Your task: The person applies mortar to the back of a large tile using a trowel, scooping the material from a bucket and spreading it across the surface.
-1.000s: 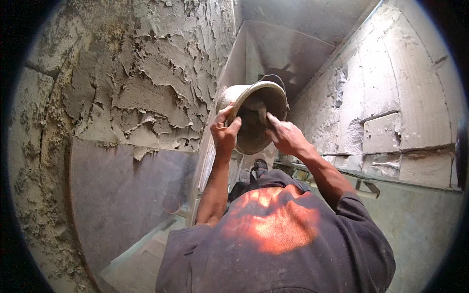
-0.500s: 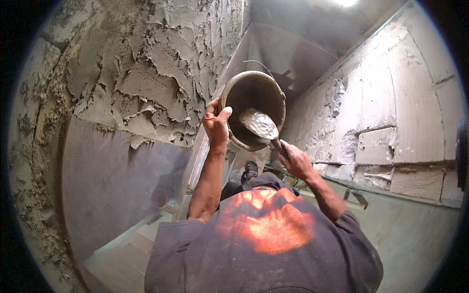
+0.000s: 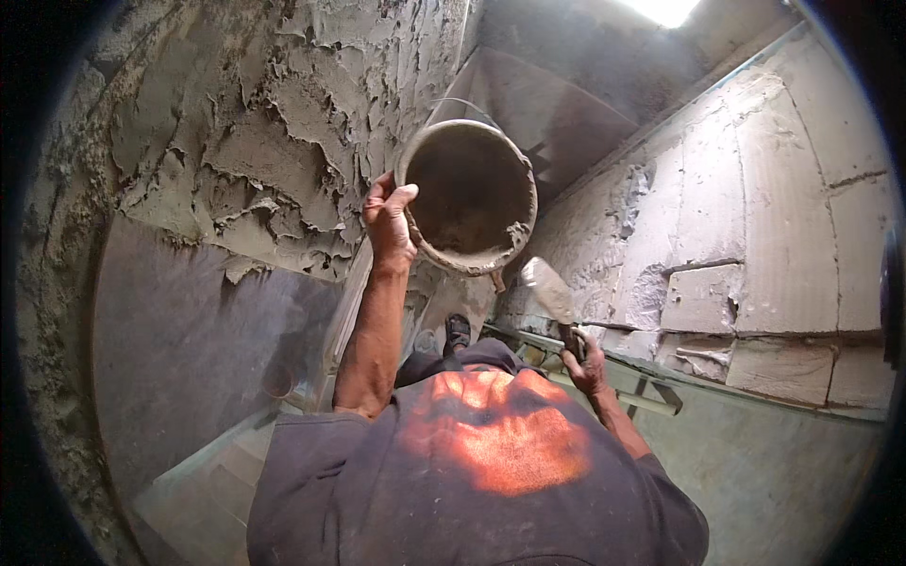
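My left hand (image 3: 389,219) grips the left rim of a round bucket (image 3: 462,193), thumb over the edge. The bucket is tilted so its mouth faces me, and wet mortar coats its inside, with a lump on the lower right of the rim. In my right hand (image 3: 587,363) is the handle of a trowel (image 3: 549,291), its blade pointing up and left, smeared with grey mortar. The blade is outside the bucket, just below and right of its rim. A thin wire bail (image 3: 467,106) arches over the bucket's far side.
To the left is a wall with rough, ridged wet plaster (image 3: 255,141) above a smooth grey panel (image 3: 208,321). A wall of pale blocks (image 3: 746,217) runs along the right, above a rail (image 3: 642,401). A bright light (image 3: 661,9) shines at the top.
My right hand has drawn the trowel out of the bucket, down and to the right. The bucket and my left hand have shifted slightly up and left in view.
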`<state>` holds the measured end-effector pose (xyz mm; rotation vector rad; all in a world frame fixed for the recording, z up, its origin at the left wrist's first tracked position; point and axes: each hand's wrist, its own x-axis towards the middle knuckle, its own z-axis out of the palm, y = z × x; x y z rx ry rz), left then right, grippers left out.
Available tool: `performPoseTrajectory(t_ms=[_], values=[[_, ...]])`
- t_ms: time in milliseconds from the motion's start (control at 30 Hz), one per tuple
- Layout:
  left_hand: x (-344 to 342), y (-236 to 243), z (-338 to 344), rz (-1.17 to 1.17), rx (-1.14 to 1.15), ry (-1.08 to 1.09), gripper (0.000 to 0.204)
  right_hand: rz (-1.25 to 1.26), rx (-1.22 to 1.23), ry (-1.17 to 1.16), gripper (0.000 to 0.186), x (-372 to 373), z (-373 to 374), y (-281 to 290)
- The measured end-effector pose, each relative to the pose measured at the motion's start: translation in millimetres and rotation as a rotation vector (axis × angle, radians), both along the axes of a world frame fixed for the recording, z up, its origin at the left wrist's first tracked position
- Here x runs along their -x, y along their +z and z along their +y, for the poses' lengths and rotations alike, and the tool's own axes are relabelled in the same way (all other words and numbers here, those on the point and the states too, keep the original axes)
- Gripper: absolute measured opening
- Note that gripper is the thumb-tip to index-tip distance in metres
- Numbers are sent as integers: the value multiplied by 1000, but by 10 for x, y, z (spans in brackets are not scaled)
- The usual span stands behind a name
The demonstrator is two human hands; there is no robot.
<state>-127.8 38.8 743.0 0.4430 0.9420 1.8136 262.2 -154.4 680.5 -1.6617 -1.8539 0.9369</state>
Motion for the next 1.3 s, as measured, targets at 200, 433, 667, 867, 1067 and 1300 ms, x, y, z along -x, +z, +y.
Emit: performPoseTrajectory(t_ms=[200,433,667,867,1067,1300], values=[[-163,46,-36,19,-101,-149,34,774,552,1,47,548,722,861],[-297,144,-126,14,-123,-187,36,611,666,21,35,499,761,494],[-160,-109,-166,84,-84,-135,36,248,704,40,33,-288,487,623],[-234,188,-186,346,-99,-189,38,-293,-144,56,32,-36,632,1094],[-313,269,-192,473,-69,-266,32,-553,-156,120,23,153,1227,831],[-470,334,-289,693,-40,-240,35,-226,178,386,31,433,1052,32]])
